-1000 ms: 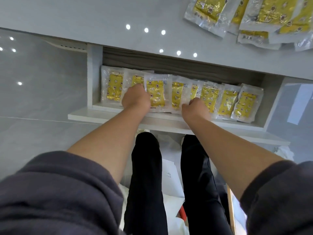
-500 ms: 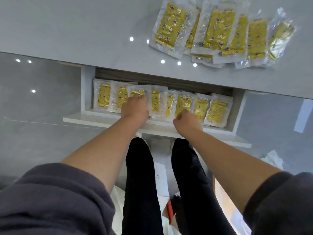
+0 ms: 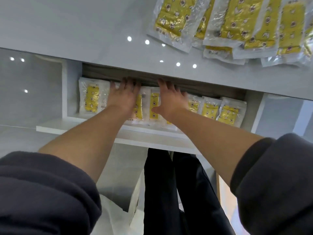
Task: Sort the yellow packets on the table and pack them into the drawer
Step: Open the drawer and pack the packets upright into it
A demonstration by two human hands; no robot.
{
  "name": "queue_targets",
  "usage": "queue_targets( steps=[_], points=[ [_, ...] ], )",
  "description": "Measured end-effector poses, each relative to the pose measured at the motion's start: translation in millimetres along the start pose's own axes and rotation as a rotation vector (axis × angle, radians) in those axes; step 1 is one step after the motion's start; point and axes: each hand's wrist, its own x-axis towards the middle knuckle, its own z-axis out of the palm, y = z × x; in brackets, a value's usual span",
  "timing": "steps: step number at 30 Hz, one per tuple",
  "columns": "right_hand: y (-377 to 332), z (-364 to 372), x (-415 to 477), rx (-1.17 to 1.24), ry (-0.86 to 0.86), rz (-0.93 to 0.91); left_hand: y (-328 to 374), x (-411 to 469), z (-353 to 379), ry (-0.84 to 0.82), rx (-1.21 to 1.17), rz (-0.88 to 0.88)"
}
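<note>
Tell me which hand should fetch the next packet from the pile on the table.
Right, probably. The pile lies at the right of the table, nearer the right hand; the left hand presses packets farther left in the drawer. Both hands lie flat, holding nothing.

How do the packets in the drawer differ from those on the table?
The drawer packets lie in one overlapping row; the table packets lie in a loose pile. The left hand and right hand rest flat on the drawer packets; nothing touches the table packets. Both are clear wrappers with yellow patterned contents.
</note>
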Motion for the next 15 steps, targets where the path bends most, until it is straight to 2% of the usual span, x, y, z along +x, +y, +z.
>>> queue_targets(
  steps=[3, 5, 10, 15],
  points=[
    [-1.5, 7.9, 10.5, -0.107, -0.048, -0.033, -5.7, 6.5, 0.8, 0.060, 0.042, 0.143],
    [0.0, 12.4, 10.2, -0.160, -0.049, -0.033, -10.6, 7.9, 0.1, 0.014, 0.017, 0.179],
    [4.0, 12.1, 6.3, -0.198, -0.070, -0.063, -19.3, 7.8, -7.2, -0.061, -0.128, 0.177],
    [2.5, 0.4, -1.0, -0.097, -0.111, -0.053, -21.0, -3.0, -18.9, -0.085, -0.189, 0.098]
  ],
)
